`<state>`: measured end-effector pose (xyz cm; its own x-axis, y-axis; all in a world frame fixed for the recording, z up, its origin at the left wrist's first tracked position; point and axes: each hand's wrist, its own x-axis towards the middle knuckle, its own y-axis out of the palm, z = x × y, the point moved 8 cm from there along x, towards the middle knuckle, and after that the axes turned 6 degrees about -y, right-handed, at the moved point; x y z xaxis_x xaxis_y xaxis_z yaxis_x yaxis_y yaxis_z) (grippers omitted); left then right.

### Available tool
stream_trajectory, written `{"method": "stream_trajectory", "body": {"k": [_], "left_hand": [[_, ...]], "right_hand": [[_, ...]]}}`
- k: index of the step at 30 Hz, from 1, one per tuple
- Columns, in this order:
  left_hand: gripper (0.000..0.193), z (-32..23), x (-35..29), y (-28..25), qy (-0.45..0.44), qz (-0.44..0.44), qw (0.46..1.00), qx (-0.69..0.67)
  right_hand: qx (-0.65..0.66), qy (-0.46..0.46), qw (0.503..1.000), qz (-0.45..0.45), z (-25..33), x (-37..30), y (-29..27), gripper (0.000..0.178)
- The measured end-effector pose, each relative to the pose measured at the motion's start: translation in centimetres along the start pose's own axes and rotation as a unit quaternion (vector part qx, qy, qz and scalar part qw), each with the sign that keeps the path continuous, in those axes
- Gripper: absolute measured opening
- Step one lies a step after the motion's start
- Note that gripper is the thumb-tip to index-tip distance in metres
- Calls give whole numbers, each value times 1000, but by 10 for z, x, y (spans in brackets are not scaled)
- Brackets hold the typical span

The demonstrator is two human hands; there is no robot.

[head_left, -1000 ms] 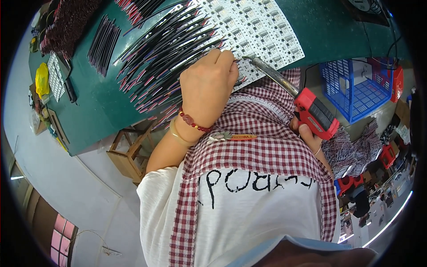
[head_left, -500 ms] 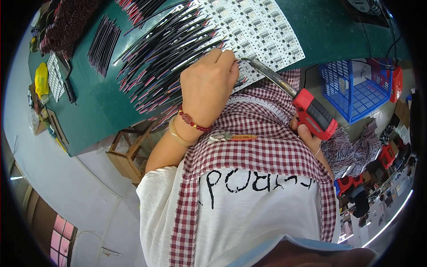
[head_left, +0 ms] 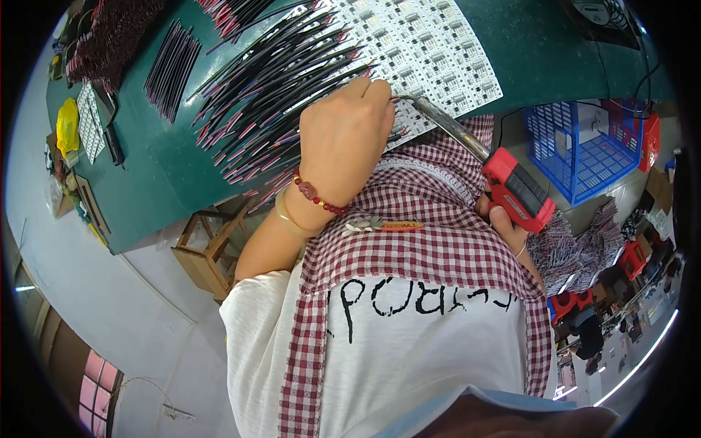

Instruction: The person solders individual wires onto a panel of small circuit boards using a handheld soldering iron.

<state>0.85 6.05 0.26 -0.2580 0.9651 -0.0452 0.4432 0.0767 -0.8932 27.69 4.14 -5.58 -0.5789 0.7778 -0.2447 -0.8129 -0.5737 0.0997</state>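
Observation:
My left hand (head_left: 347,128) is curled closed over the near edge of a white sheet of circuit boards (head_left: 431,55). Its fingertips point down and are hidden, so what they pinch cannot be made out. A spread of black and red wires (head_left: 270,95) lies on the sheet and beside this hand, with many ends along the boards. My right hand (head_left: 505,225) grips a red and black soldering gun (head_left: 520,190), partly hidden behind its handle. The gun's metal barrel slants up to the left, and its bent tip is right beside my left fingers.
The green table (head_left: 540,73) carries a separate bundle of black wires (head_left: 171,73), a dark wire heap (head_left: 109,44) and a yellow bag (head_left: 67,128). Below its right edge stand a blue plastic crate (head_left: 577,157) and piled wires (head_left: 577,244). A wooden stool (head_left: 201,266) is at left.
My left hand has shifted very slightly to the right. The soldering gun stays almost in the same place, its tip still by my left fingers.

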Motion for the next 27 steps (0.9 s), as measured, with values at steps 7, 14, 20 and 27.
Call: {"method": "stream_trajectory", "body": {"k": [7,14,20,27], "left_hand": [[10,-2,2,-1,-6,20,1000,13],[11,0,3,-1,-13,34,999,9],[9,0,4,-1,-13,27,1000,-2],[7,-2,1,-1,-13,16,1000,-7]], "right_hand": [[40,21,998,-32,-3,-5,0,34],[56,16,998,-17,10,0,4,37],[59,40,997,-28,4,-5,2,31],[67,51,996,-24,6,-3,6,23]]}}
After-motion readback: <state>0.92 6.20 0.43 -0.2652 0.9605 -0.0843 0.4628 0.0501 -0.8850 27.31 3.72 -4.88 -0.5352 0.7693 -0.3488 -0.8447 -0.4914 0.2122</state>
